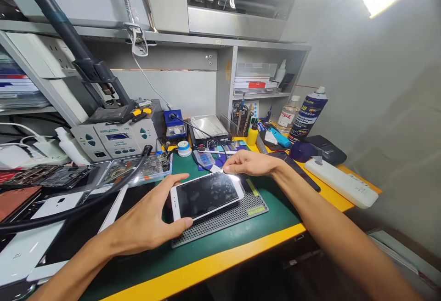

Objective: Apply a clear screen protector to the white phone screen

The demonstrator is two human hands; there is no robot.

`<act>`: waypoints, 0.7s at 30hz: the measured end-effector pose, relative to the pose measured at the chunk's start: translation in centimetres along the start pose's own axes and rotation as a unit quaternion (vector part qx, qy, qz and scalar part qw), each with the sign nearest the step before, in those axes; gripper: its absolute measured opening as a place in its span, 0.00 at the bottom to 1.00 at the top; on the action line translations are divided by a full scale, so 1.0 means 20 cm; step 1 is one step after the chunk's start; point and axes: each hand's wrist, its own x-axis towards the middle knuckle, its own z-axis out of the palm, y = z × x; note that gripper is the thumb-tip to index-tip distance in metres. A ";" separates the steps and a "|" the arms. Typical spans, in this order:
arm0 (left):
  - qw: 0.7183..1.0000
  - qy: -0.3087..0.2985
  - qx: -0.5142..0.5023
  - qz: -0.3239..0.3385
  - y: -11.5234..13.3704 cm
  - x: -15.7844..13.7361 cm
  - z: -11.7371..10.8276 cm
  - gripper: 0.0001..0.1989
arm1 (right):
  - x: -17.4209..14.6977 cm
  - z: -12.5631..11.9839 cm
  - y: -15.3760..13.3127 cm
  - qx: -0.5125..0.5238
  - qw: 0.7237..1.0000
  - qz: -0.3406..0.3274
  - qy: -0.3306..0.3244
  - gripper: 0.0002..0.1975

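Observation:
A white-framed smartphone with a dark, smudged screen lies tilted over a grey perforated pad. My left hand grips its left end, thumb along the near edge and fingers at the far edge. At the phone's far long edge, toward the right, my right hand is closed in a pinch. What sits between those fingertips is hidden; a small white piece and a thin black cable show just beside them. Bright glare covers the phone's upper right corner.
Left of the phone lie several phone parts and a white back panel, crossed by a thick black hose. A hot-air station, a yellow bottle and a spray can stand behind. A white power bank lies right.

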 end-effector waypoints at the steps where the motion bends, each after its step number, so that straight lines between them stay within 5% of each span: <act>1: 0.997 0.013 -0.068 -0.013 0.00 0.01 0.00 0.38 | 0.00 0.00 0.00 0.012 1.000 -0.010 0.024 0.20; 5: 0.938 0.139 -0.316 0.020 0.03 0.03 -0.02 0.34 | 0.02 0.02 -0.01 0.123 0.986 -0.042 0.104 0.19; 7: 0.918 0.147 -0.367 0.004 0.06 0.04 -0.02 0.29 | 0.03 0.04 -0.01 0.163 0.977 -0.056 0.124 0.18; 21: 0.876 0.327 -0.348 -0.075 0.02 0.10 0.10 0.17 | 0.09 0.19 -0.04 0.138 0.982 -0.053 0.119 0.17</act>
